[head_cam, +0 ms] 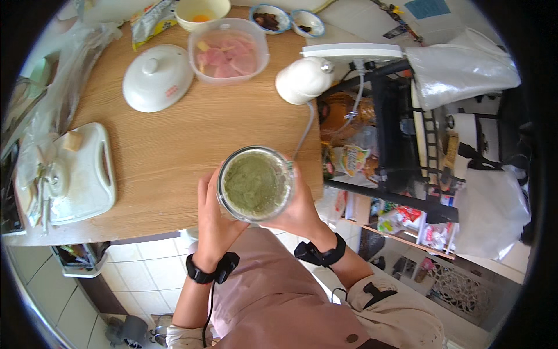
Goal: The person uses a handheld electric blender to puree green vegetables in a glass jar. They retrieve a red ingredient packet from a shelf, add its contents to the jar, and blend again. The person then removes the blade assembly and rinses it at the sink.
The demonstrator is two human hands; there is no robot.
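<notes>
Both of my hands hold a clear round jar (255, 184) with a green mash inside, close to the table's front edge. My left hand (216, 218) wraps its left side, and my right hand (301, 209) grips its right side. Beyond it stands a white rounded appliance (301, 80) with a grey cord. A plastic tub (229, 52) of thin pink slices in liquid sits at the back, beside a white ceramic lid (157, 78) with a knob.
A white cutting board (102, 205) lies at the left with a pale block (73, 141) on it. Along the back are a bowl with an egg yolk (202, 13) and two small dishes (269, 19). A black shelf rack (388, 131) stands to the right.
</notes>
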